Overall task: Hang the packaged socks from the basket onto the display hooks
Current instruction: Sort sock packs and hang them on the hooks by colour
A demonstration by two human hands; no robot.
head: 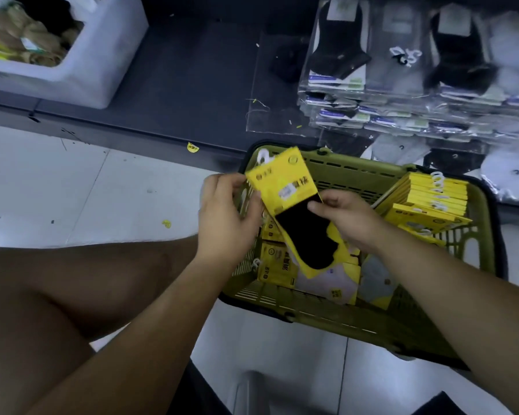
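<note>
A yellow-carded pack of black socks (pixel 297 211) is held tilted above the near-left part of a green basket (pixel 354 172), its white plastic hook (pixel 264 157) pointing up and away. The pack's left edge is pinched by the left hand (pixel 225 217), whose fingers are curled closed around it together with what appear to be further packs behind. The right edge, where card meets black sock, is gripped between thumb and fingers of the right hand (pixel 348 217). More yellow packs (pixel 282 265) are seen lying in the basket's bottom, and a neat row of packs (pixel 432 199) is stacked against its right wall. The basket is set on a pale tiled floor (pixel 72 190), just in front of a dark low shelf (pixel 192 85). On that shelf, clear-bagged socks (pixel 402 70) are piled at the right, and a white bin (pixel 81 55) is placed at the left.
</note>
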